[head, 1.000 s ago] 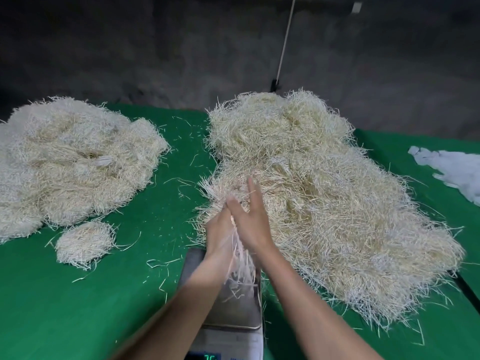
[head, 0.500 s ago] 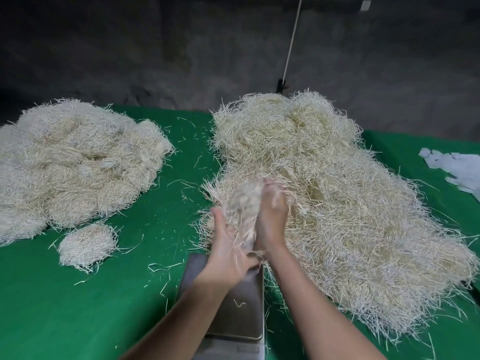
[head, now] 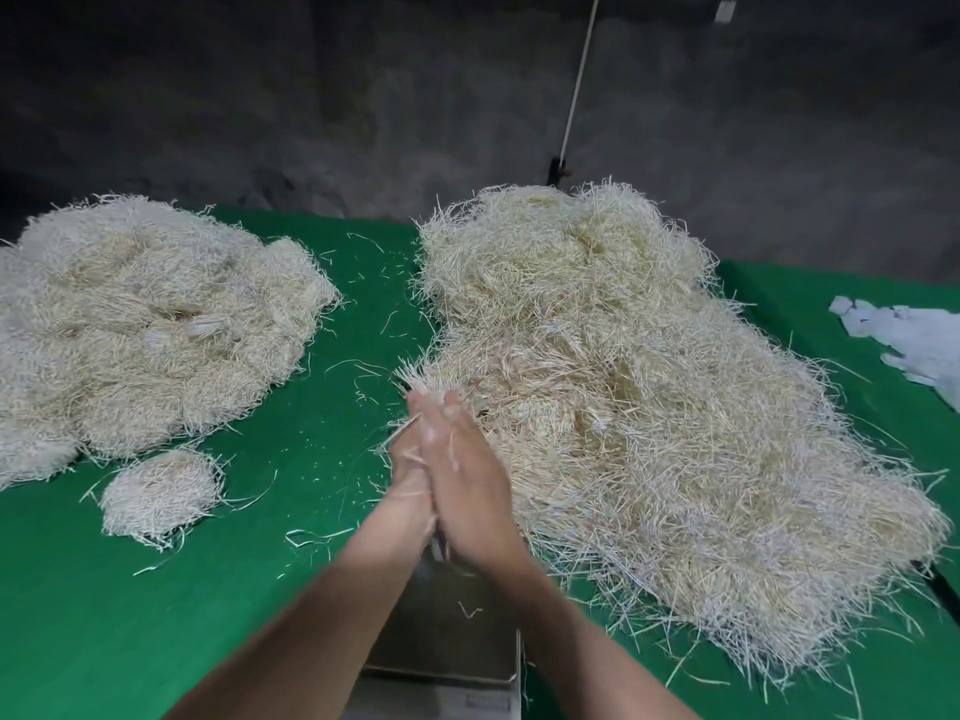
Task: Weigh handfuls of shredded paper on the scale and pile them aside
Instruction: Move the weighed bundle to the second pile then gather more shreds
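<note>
Hands: our left hand [head: 410, 475] and right hand [head: 467, 480], flat-fingered, sandwich a paper tuft [head: 423, 379] above the scale [head: 452, 631].
Risk: strands may slip free, shorting our weight.

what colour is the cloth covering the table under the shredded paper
Green, a plain solid cloth, seen best in the head view between the two piles.

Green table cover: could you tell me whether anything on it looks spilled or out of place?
Yes: loose strands lie scattered on the green cover between the left pile and right pile, and a bent strand sits on the scale pan.
</note>
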